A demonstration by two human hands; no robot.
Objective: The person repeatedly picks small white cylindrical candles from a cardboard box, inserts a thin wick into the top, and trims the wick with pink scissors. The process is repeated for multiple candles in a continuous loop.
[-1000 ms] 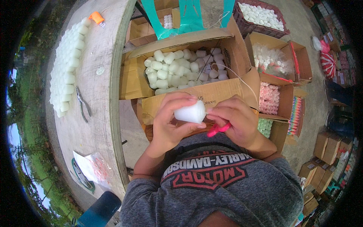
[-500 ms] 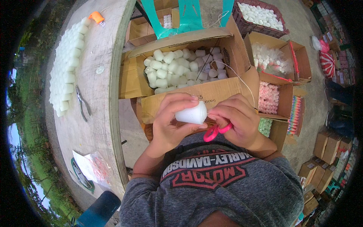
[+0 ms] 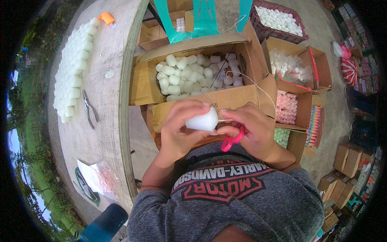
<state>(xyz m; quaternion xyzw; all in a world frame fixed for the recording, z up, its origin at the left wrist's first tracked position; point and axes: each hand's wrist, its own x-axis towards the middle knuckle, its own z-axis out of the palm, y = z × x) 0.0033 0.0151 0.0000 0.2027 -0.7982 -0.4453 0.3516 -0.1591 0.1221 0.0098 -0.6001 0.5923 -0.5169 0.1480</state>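
My left hand (image 3: pixel 179 131) is closed around a white votive candle (image 3: pixel 200 121), thumb below and fingers above, with the wick end facing right. My right hand (image 3: pixel 254 127) pinches the pale wick (image 3: pixel 225 120) that sticks out of that end. Pink scissors (image 3: pixel 234 139) hang by their finger loops from the same hand; their blades are hidden in the palm. Just beyond both hands stands an open cardboard box (image 3: pixel 201 103) filled with many white candles (image 3: pixel 189 73).
On the grey table (image 3: pixel 107 109) at left lie rows of white candles (image 3: pixel 74 68), pliers (image 3: pixel 89 109), an orange-capped bottle (image 3: pixel 106 18) and plastic packets (image 3: pixel 100 177). A teal chair (image 3: pixel 203 18), a crate of white pieces (image 3: pixel 280 20) and cartons (image 3: pixel 296 107) surround the box.
My right hand has shifted slightly right from the candle, so more of the wick shows between them. The scissor loops have turned with it. My left hand keeps its hold.
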